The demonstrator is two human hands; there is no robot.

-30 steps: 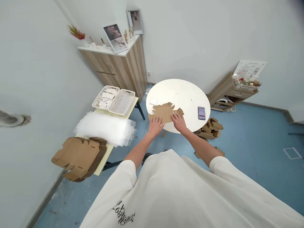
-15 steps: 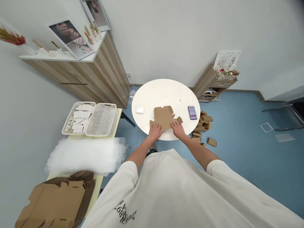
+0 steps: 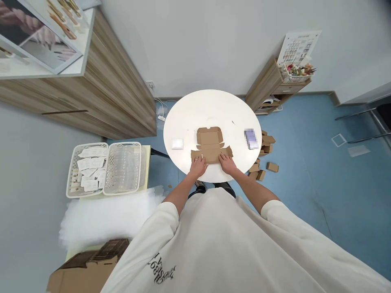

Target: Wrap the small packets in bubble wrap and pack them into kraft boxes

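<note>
Round white table [image 3: 210, 103], centre of scene. An unfolded brown cardboard blank [image 3: 210, 147] lay on its near half, roughly mid-way between left and right, crease lines and cut flaps visible. Its narrower panel pointed to the far side; the side flaps spread left and right along the near part.

Left hand [image 3: 198, 166] rested on the near left part of the blank, a ring on one finger. Right hand [image 3: 227, 163] rested on the near right part, at the flap there. Fingers of both hands touched the cardboard from above; whether they pinched it or only pressed could not be told at this size.

Same table: a small white packet [image 3: 177, 143] near the left edge, well apart from the blank; a purple item [image 3: 251, 138], pixelated, near the right edge.

Floor to the right: small brown boxes [image 3: 272, 167], some heaped beside the table, one lying just apart.

To the left, a pale yellow table [image 3: 148, 162] carried two white baskets side by side, the left one [image 3: 69, 179] with white slips in it. Nearer, a pile of translucent white sheets [image 3: 106, 219], then a stack of brown cardboard [image 3: 85, 274], partly hidden by the sleeve.
</note>
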